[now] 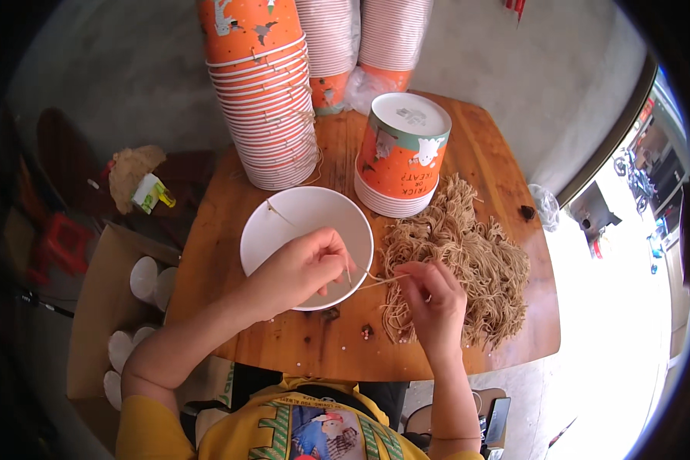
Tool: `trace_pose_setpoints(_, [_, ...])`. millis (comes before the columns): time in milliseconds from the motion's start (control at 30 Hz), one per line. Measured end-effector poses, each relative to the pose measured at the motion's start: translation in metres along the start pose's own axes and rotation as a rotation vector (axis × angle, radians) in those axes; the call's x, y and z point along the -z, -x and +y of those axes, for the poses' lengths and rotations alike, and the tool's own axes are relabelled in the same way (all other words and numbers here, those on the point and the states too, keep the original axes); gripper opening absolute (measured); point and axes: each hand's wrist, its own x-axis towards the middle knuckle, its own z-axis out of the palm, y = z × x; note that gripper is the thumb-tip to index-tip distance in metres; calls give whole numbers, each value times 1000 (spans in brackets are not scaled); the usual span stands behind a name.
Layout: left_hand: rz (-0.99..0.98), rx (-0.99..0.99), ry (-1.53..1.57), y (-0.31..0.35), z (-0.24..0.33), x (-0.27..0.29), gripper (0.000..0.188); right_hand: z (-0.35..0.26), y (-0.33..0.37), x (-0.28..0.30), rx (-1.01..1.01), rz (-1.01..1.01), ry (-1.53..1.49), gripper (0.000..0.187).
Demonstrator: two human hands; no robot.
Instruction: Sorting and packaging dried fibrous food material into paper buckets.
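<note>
A yellow shirt (238,425) sits closest; beyond it, the left hand (303,264) and right hand (437,307), fingers nearly closed, pinch string (383,280) beside the white tub (264,245); I'd keep it lightly taut.

Toward the table's (483,146) near edge, left hand (308,264) and right hand (435,303) pinch a cord (379,282) by a bucket (284,224); a cord heap (475,268) sits toward the right edge, bucket stacks (264,126) toward the far.

My left fingers (334,242) hide part of the open paper bucket (272,230) behind them; the tall nested bucket stack (264,115) is cut off above.
</note>
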Motion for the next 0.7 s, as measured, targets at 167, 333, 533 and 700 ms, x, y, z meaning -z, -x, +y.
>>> trace_pose_setpoints(167, [-94,162,259,-6,8,-6,8,-14,-7,-10,-413,-115,-772,12])
trace_pose_setpoints(333, [-106,154,281,-10,2,-10,11,-21,-22,-19,-113,-108,-783,12])
trace_pose_setpoints(533, [-177,136,402,-9,2,-4,19,-24,-35,-16,-259,-233,-851,15])
trace_pose_setpoints(700, [-191,100,409,-11,-6,-5,18,-31,-48,-10,-110,-260,-643,14])
